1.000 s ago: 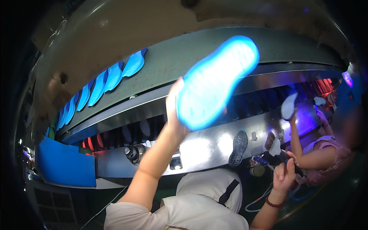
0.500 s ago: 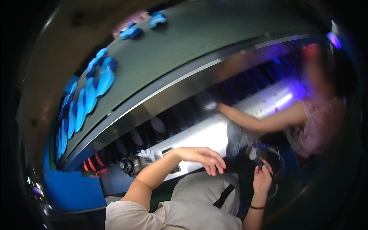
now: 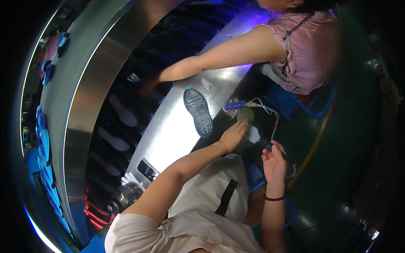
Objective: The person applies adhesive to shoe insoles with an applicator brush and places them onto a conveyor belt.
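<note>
My right hand [image 3: 274, 164], with a beaded bracelet at its wrist, pinches the dark handle of a flat, brush-like tool [image 3: 253, 134] with a pale head. My left hand [image 3: 233, 137] stretches across my lap, fingers extended and close together, their tips at the tool's head. Whether they touch it I cannot tell. Beyond my left hand a dark shoe sole [image 3: 198, 111] lies on the shiny metal ledge [image 3: 162, 139]. Past my fingertips are a yellowish round piece [image 3: 245, 114] and a blue-handled tool [image 3: 234, 106] on a clear hose.
A co-worker in pink [image 3: 312, 50] reaches over the ledge toward a rack of dark soles [image 3: 122, 110]. A phone [image 3: 147, 170] and a metal-and-black object [image 3: 125, 196] sit near my left elbow. Blue insoles [image 3: 44, 156] line the belt [image 3: 69, 84] at far left.
My view has swung to the right. My left hand has moved from hanging over my lap to the tool's head. The right hand keeps its hold on the handle.
</note>
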Motion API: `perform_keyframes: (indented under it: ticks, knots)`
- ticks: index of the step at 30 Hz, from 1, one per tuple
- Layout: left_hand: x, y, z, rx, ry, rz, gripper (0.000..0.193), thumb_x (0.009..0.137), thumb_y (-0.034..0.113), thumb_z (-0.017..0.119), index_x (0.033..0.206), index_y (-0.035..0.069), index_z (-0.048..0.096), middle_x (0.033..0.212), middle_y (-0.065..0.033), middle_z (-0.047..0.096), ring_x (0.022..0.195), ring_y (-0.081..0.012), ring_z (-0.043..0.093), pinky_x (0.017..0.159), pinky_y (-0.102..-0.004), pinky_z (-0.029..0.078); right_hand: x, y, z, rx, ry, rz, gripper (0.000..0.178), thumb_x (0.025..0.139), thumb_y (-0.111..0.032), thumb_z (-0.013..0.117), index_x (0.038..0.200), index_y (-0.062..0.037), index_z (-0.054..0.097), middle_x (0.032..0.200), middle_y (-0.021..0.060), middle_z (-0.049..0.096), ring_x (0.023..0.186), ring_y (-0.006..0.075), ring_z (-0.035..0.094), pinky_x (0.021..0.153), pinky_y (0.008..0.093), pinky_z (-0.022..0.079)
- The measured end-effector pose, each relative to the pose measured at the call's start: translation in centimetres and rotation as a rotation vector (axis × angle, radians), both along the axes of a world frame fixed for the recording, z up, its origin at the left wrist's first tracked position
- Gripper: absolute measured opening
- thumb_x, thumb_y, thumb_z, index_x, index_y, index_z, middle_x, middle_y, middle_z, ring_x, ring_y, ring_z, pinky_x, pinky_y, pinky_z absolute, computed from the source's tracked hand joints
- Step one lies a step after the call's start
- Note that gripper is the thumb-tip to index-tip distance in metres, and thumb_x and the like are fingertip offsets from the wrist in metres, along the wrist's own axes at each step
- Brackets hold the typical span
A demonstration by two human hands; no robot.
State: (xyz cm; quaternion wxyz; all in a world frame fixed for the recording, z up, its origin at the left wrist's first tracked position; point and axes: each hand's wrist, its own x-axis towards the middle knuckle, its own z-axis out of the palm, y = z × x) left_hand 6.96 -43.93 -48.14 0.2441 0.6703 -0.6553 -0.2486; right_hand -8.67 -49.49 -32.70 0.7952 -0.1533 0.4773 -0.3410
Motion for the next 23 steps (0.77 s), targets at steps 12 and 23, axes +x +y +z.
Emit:
perform_keyframes:
  ticks: [12, 23]
  knots:
    - [-1.5, 7.3, 4.8, 0.115, 0.096, 0.257, 0.047, 0.069, 0.012, 0.061, 0.112, 0.001, 0.044, 0.119, -0.0185, 0.042, 0.109, -0.0346, 0.042, 0.093, -0.0388, 0.036, 5.7, -0.7, -3.0, -0.202, -0.049, 0.305, 0.022, 0.081, -0.003, 0.054, 0.101, 0.0066, 0.054, 0.099, 0.0157, 0.058, 0.077, 0.0162, 0.059, 0.070, 0.0252, 0.049]
    - [6.4, 14.5, 13.9, -0.125, -0.079, 1.007, 0.055, 0.072, 0.014, 0.063, 0.116, -0.003, 0.033, 0.116, -0.0227, 0.038, 0.109, -0.0361, 0.038, 0.095, -0.0409, 0.031, 19.8, 1.5, -3.4, -0.600, -0.131, 0.643, 0.027, 0.085, -0.009, 0.043, 0.103, 0.0096, 0.054, 0.094, 0.0157, 0.061, 0.078, 0.0182, 0.062, 0.072, 0.0253, 0.049]
